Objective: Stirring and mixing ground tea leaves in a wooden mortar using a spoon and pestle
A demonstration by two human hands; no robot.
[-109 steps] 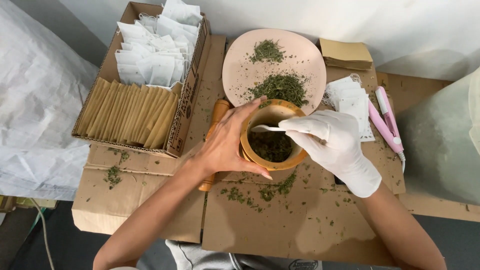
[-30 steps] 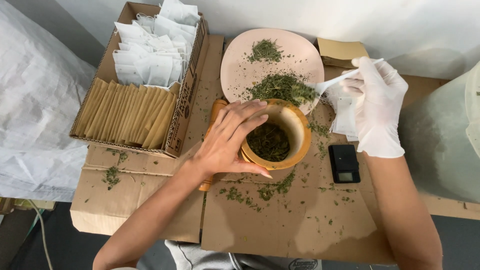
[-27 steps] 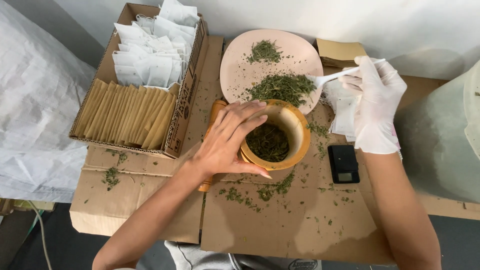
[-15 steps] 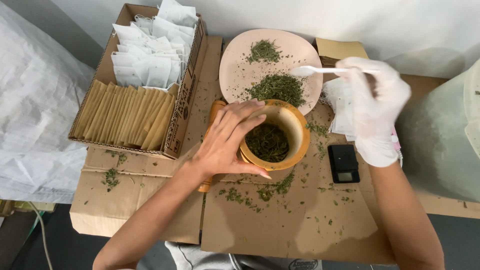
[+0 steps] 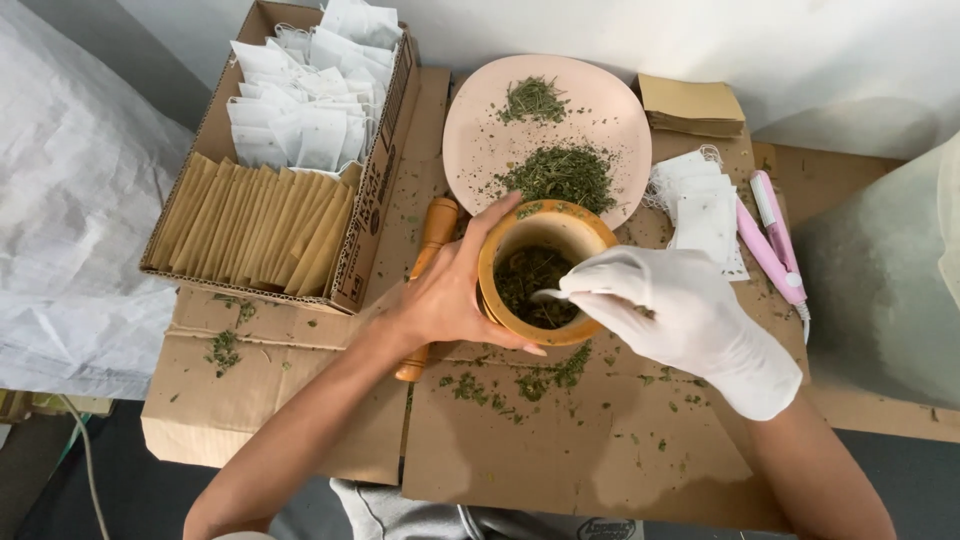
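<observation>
**A:** Where's the work right now?

**B:** In the wooden mortar bowl [image 5: 545, 272], standing on the cardboard-covered tabletop [image 5: 600, 460] just below the pink plate [image 5: 470, 150]. It holds dried green herb [image 5: 530, 285]. The gloved right hand [image 5: 680, 320] dips a small white spoon [image 5: 548, 295] into it; the grip is closed around the handle, fingers curled, bowl end down in the leaves.

**A:** And the other hand?

**B:** The bare left hand [image 5: 450, 295] wraps the mortar's near-left wall, thumb along the rim and fingers curved round the side: a firm hold, not fully closed, since the bowl fills it.

**A:** How would you do the scoop well?

**B:** My judgement: keep that left hand braced so the bowl doesn't tip, slide the spoon along the inner wall, and lift it level. Loose flakes [image 5: 520, 380] already lie on the cardboard in front, so a heaped spoon would probably shed more.

**A:** What's around it?

**B:** A wooden pestle [image 5: 432, 240] lies beside the mortar, partly under the left wrist. White filter sachets [image 5: 705, 215] and a pink handheld tool [image 5: 770, 245] sit to the right, well within reach. Further left, a cardboard box [image 5: 375, 210] holds brown paper envelopes [image 5: 260, 225] and more white sachets [image 5: 300, 110].
</observation>
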